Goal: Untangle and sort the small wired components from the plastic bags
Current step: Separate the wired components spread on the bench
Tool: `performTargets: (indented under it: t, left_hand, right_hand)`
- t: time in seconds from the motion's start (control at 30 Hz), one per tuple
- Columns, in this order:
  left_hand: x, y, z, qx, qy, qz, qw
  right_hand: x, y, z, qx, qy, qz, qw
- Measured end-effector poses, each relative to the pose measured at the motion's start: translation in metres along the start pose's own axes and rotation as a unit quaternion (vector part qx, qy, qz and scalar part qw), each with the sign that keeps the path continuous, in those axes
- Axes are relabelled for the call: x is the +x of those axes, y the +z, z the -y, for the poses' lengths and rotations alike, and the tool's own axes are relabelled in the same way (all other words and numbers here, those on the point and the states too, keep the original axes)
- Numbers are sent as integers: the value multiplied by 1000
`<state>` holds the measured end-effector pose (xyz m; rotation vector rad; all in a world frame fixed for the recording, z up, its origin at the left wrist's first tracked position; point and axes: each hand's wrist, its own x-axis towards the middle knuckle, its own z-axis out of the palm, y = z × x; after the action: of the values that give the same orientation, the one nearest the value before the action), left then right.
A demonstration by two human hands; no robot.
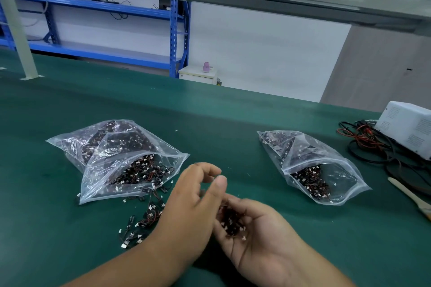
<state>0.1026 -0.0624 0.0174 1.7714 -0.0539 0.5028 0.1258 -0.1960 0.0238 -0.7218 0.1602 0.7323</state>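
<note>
The left hand's (193, 196) thumb and forefinger are curved with a gap between them and nothing visible in that gap, poised just over the clump (231, 220) of red-and-black wired components with white plugs. That clump lies in the upturned, cupped palm of the right hand (258, 237), near the front edge of the worktop (233, 123). The right fingers are hidden behind the left hand, so I cannot tell whether they curl over the clump. The step in hand looks like picking single pieces out of the tangle. It should go best by pinching one white plug and drawing it slowly along its own lead, keeping the palm level so nothing spills, and easing off wherever a wire snags instead of tugging. More loose components (144, 216) lie scattered just left of the hands, trailing from the open mouth of the left bag (121, 163), which lies over another bag. The right bag (312, 168), also open, lies well apart toward the right edge. Separated pieces will need their own place, away from that scatter. Beyond it are cables (373, 144) and a white box (408, 128).
</note>
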Motion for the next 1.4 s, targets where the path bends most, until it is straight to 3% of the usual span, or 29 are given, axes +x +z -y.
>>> performTargets:
  t: [0.1,0.23,0.37,0.43,0.47,0.53,0.6,0.7,0.77,0.83,1.03,1.13,1.4]
  left_hand:
    - [2,6,-11,-190,-138,-38,971]
    - [-3,7,-14,-434,-316,7,844]
    - [-12,16,-7,-506,-419,78,750]
    - [-13,19,-1,-521,-451,107,717]
    - [-12,19,2,-515,-466,116,710]
    - [-10,16,5,-512,-488,127,695]
    - [-7,11,6,-506,-493,121,697]
    - [-4,8,7,-504,-488,109,705]
    - [-3,7,7,-513,-481,105,703]
    - [-3,7,7,-521,-477,107,700]
    - [-2,6,4,-521,-444,109,721]
    - [-1,7,4,-523,-420,114,732]
    - [-2,8,7,-514,-425,100,738]
  right_hand:
    - [-3,3,10,7,-47,5,999]
    - [-7,7,13,-31,-100,42,994]
    - [-10,11,0,-152,-154,48,975]
    - [-8,10,-5,-281,-205,21,937]
    - [-7,8,-7,-383,-254,-5,888]
    - [-5,-2,-9,-587,-370,-55,718]
    - [-3,-10,-14,-701,-442,-34,559]
    - [1,-17,-23,-761,-491,-15,424]
    - [2,-16,-20,-757,-532,-30,378]
    - [0,-17,-16,-751,-545,-25,372]
    - [-5,-21,-14,-719,-545,-14,431]
    - [-4,-22,-12,-704,-553,-33,445]
    - [-9,-25,-10,-692,-478,-7,541]
